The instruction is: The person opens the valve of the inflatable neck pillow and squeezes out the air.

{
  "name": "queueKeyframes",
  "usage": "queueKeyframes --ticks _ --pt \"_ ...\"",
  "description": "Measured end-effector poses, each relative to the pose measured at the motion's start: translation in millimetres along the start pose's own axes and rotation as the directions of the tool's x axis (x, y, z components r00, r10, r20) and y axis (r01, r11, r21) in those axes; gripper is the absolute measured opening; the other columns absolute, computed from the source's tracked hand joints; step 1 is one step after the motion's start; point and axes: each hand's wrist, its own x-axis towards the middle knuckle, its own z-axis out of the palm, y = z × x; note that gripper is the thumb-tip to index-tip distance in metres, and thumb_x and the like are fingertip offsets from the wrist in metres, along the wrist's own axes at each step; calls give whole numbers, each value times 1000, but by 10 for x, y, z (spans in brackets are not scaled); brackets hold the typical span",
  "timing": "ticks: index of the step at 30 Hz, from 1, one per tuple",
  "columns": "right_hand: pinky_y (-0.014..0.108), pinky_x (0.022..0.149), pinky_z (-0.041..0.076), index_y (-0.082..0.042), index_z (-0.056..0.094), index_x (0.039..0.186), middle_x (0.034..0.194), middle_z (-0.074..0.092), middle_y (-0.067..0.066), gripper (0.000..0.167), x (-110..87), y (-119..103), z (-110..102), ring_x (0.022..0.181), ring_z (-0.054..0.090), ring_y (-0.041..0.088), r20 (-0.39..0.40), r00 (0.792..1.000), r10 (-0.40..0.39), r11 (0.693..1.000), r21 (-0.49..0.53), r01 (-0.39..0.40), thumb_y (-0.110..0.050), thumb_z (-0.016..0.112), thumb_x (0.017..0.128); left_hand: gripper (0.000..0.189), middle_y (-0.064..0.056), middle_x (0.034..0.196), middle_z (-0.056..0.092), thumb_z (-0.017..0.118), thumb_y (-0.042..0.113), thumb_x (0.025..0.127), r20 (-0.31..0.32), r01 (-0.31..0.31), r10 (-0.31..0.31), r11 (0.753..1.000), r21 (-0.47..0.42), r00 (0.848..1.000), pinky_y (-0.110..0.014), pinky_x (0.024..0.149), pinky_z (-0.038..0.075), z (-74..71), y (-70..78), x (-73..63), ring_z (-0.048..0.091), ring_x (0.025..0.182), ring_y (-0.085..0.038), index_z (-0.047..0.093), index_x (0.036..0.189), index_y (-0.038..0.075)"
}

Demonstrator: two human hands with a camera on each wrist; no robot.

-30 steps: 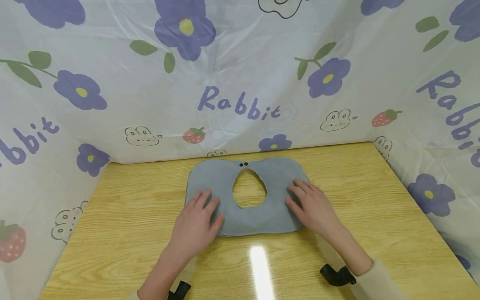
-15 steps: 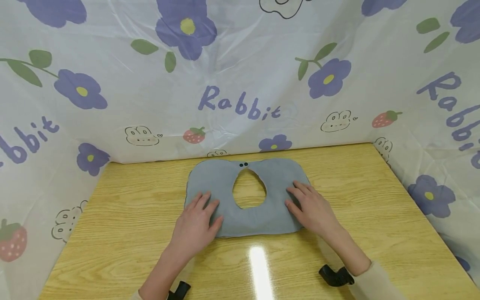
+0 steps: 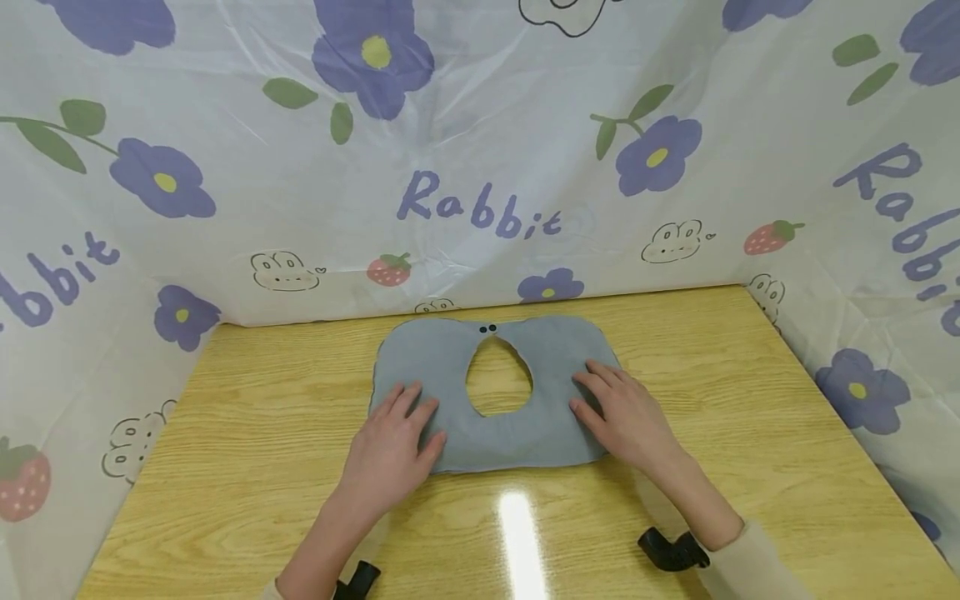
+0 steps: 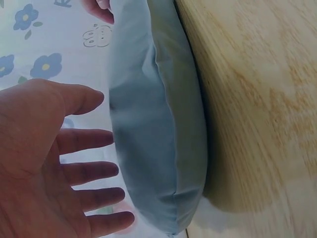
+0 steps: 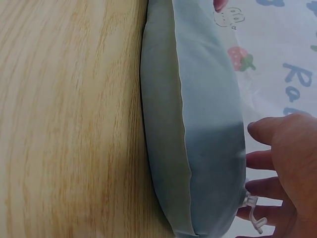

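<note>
Broadly, a white cloth (image 3: 480, 92) printed with purple flowers, strawberries and the word "Rabbit" hangs along 3 sides of the space, probably to screen off the surroundings. It backs a wood-grain table (image 3: 255, 400). Flat on that table, towards its back edge and in the middle, lies a gray-blue pillow (image 3: 498, 442) with 1 teardrop-shaped hole; the wrist views show it plump, so it seems to be filled with something soft or airy. A person's 2 hands sit over its near corners, the left hand (image 3: 386, 462) on 1 side and the right hand (image 3: 626, 417) on the other, perhaps to keep it square and steady. Their fingers are spread and fairly straight, gripping nothing; how hard they press, I cannot tell. Below the wrists are 2 black fittings (image 3: 670, 552). Beside the right fingers, a clear valve (image 5: 251, 201) sticks out, its cap hanging loose, so it seems unplugged. Smallest are 2 black dots (image 3: 487, 329) above the hole.
</note>
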Motion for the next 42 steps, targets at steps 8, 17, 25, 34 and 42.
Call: queueKeyframes --ticks 8,17,25,34,42 --pt "61 105 43 1 66 132 143 55 26 41 -33 -18 -42 132 51 46 -20 1000 -22 1000 -1 22 -24 68 100 43 -26 145 54 73 29 95 4 -1 1 1000 4 1000 -58 110 41 -94 42 -35 43 139 -48 70 128 1" --pt "61 105 42 1 66 132 143 56 25 39 -140 -54 -73 132 51 45 -43 995 -91 996 -15 90 -22 69 100 43 -26 143 55 73 29 95 -26 -43 43 999 12 999 -61 106 43 -125 100 -104 46 136 -50 70 127 0" --pt "60 107 41 0 67 132 142 57 24 41 -228 -33 -27 131 52 44 -59 992 -113 993 -41 111 -22 72 97 43 -25 142 56 75 29 94 -17 -37 37 999 9 999 -60 105 45 -85 121 -176 48 134 -49 71 127 1" --pt "60 106 42 -1 66 133 143 57 23 42 -262 -19 7 132 52 43 -42 994 -100 994 -48 98 -20 74 96 43 -23 142 56 77 29 94 12 -13 13 1000 0 1000 -61 102 48 -37 103 -204 49 133 -49 71 127 3" --pt "60 106 42 -1 67 132 142 57 23 42 -272 -7 35 130 54 43 -36 995 -90 995 -52 88 -20 76 95 43 -23 142 56 76 28 94 20 -3 3 1000 -4 1000 -60 103 46 6 91 -217 48 135 -48 71 127 2"
